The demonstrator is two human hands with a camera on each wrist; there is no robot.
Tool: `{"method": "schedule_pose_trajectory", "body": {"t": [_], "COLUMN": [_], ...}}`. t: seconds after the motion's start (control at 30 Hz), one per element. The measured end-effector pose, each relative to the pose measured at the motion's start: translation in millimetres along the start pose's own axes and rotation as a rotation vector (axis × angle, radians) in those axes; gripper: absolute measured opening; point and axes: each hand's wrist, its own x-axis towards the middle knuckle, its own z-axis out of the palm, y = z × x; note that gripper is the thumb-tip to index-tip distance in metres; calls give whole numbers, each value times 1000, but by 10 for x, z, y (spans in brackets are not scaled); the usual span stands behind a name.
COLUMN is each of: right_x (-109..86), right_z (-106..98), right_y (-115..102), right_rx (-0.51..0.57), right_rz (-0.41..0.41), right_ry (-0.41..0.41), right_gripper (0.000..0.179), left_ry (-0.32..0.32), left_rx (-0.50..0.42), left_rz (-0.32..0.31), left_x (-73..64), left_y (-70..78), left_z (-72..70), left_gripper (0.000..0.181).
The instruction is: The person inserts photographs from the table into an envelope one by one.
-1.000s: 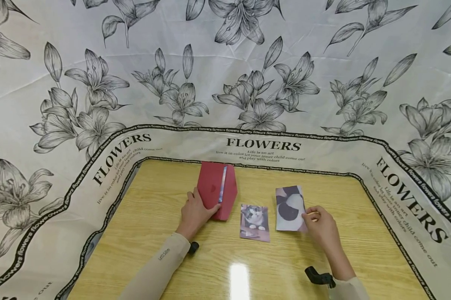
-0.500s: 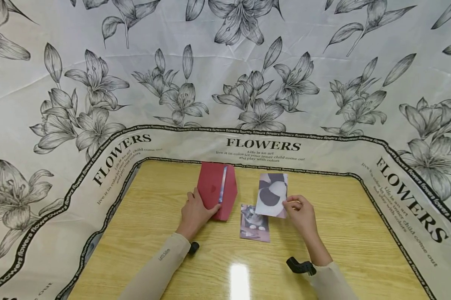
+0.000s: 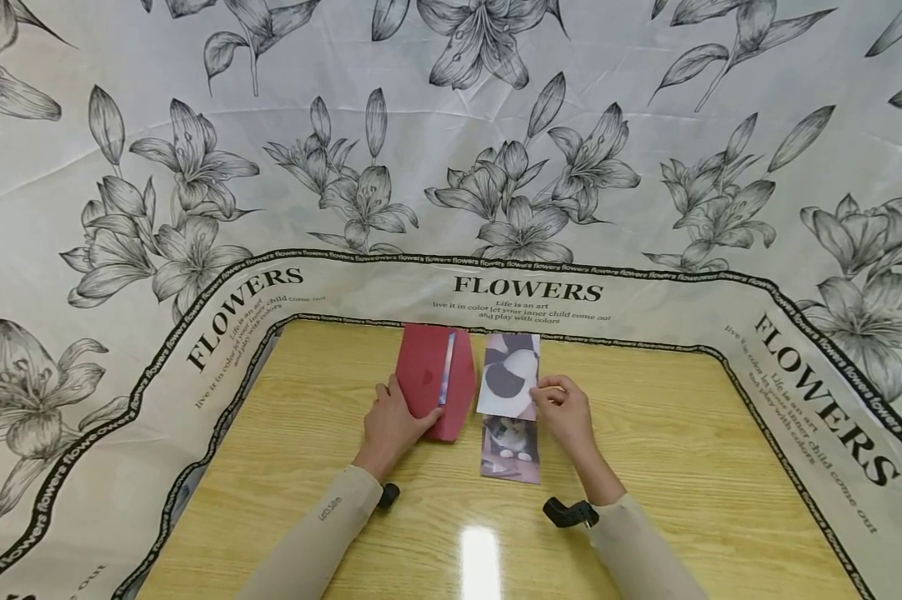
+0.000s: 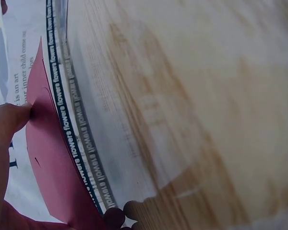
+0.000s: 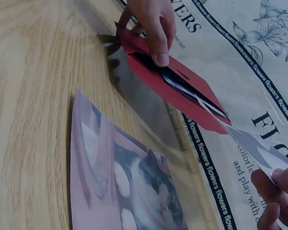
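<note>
My left hand grips the lower left side of a red envelope, with the thumb over its front. The envelope's flap is open toward the right, and the edge of a bluish card shows in its mouth. My right hand pinches the right edge of a photo card with dark and white rounded patches. This card is held upright just right of the envelope. In the right wrist view the card's near corner overlaps the envelope's opening. Below it lies a cat photo, its top hidden in the head view.
All of this is on a yellow wood-grain table. A white cloth printed with flowers and lettering rises along the back and sides. A black wrist mount sits under my right wrist.
My right hand has carried the patched photo card leftward and away from me, from right of the cat photo to beside the envelope. My left hand and the envelope have stayed put.
</note>
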Motion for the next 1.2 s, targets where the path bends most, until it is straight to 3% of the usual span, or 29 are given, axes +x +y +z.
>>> {"method": "schedule_pose_trajectory", "body": {"t": [0.5, 1.2], "right_x": [67, 157], "right_z": [384, 540], "right_y": [-111, -94], "right_rx": [56, 86], "right_rz": [134, 178], "right_ry": [-58, -98], "right_gripper": [20, 19], "left_ry": [4, 5], "left_rx": [6, 29], "left_rz": [3, 0], "left_x": [-17, -10], "left_y": [21, 15], "left_z": [-13, 11], "left_gripper": [120, 118]}}
